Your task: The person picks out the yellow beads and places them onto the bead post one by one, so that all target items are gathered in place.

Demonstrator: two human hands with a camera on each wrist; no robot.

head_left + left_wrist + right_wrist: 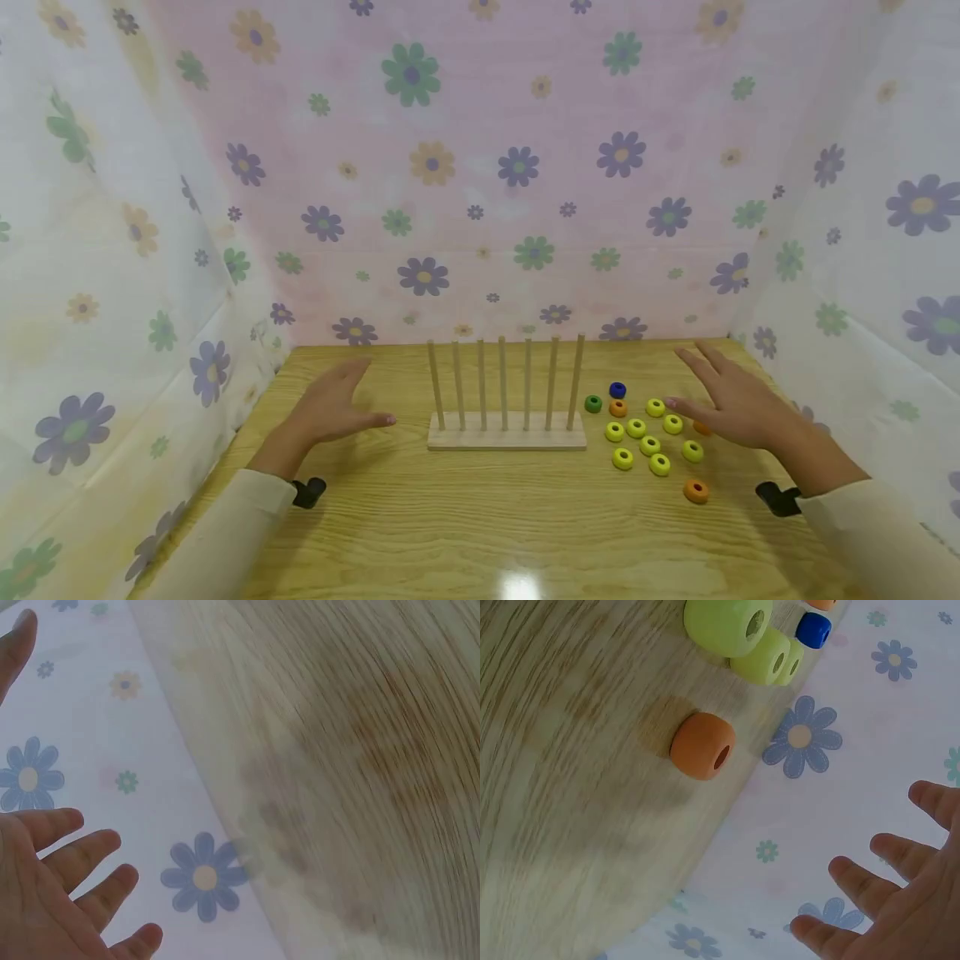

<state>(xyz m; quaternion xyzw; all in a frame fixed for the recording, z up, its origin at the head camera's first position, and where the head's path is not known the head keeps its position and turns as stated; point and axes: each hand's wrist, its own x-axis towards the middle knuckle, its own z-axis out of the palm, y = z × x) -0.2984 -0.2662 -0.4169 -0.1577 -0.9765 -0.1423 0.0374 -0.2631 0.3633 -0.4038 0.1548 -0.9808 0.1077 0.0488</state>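
My left hand (pixel 330 406) hovers left of a wooden peg rack (pixel 507 442), fingers extended and holding nothing. Its spread fingers also show in the left wrist view, against the cloth. Over on the right, my right hand (pixel 738 404) is held above the table beside a scatter of beads, its fingers straight and apart. Several yellow beads (pixel 636 428) lie there, with a blue bead (pixel 617 390), a green bead (pixel 593 404) and orange beads (pixel 696 492) among them. One orange bead (pixel 702 427) is partly hidden by the right hand. The rack's upright pegs carry no beads.
A wood-grain table (pixel 420 517) lies under everything. Flowered cloth (pixel 480 192) rises along its back edge and at both sides. Dark wrist-camera mounts (pixel 780 499) stick out beneath both sleeves.
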